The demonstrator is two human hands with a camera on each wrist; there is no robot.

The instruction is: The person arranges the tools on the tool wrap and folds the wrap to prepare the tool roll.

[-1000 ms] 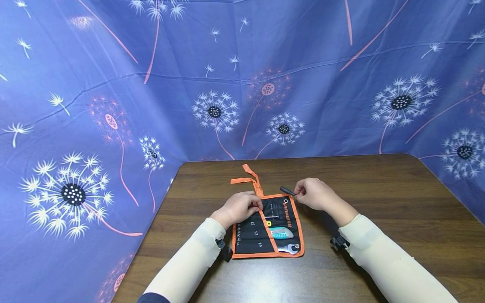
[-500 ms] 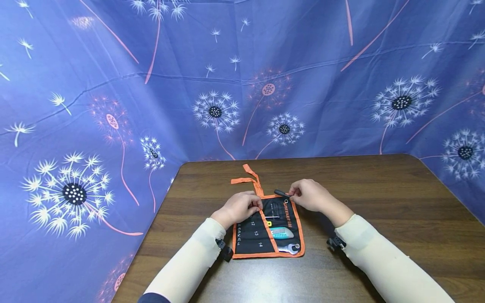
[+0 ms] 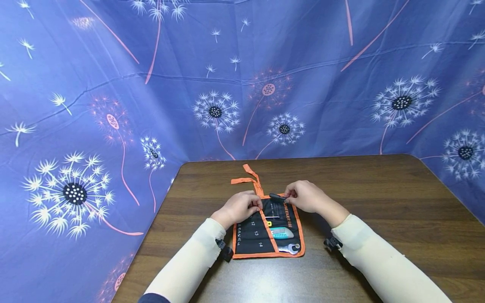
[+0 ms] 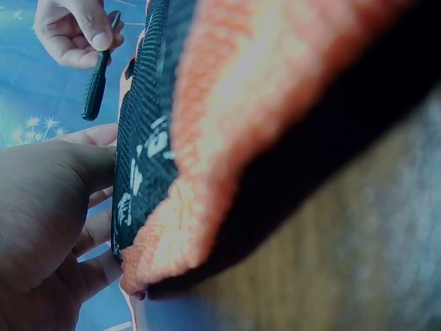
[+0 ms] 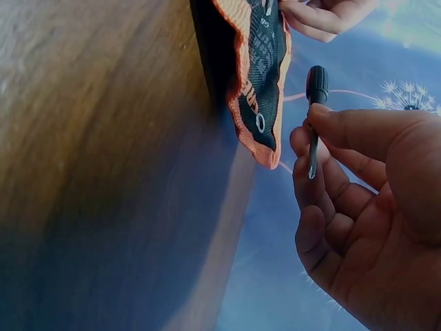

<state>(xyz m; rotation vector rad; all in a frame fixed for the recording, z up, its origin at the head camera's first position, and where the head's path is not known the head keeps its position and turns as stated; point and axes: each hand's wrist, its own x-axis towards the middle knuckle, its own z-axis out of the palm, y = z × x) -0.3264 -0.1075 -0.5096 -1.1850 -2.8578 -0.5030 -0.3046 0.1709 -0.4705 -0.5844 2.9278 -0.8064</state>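
A black tool pouch with orange edging point(image 3: 253, 255) lies spread on the table. My left hand point(image 3: 238, 207) pinches the orange band of its pocket near the upper end. In my right hand point(image 3: 305, 196), thumb and fingers pinch a small screwdriver point(image 5: 318, 86) by the lower part of its black handle, its metal tip showing below the fingers in the right wrist view. From the head view, the screwdriver's handle overlaps the pouch's top edge, pointing left. The pocket holds a teal utility knife point(image 3: 281, 232), a combination wrench point(image 3: 291, 248) and a small yellow-ended tool point(image 3: 269, 223).
Orange tie straps point(image 3: 251, 179) trail from the pouch's top edge across the brown wooden table point(image 3: 363, 181). A blue dandelion-print cloth point(image 3: 318, 84) hangs behind and to the sides of the table.
My right hand has moved left with the screwdriver, from beside the pouch's top right corner to over its upper edge. My left hand has stayed at the pocket band.
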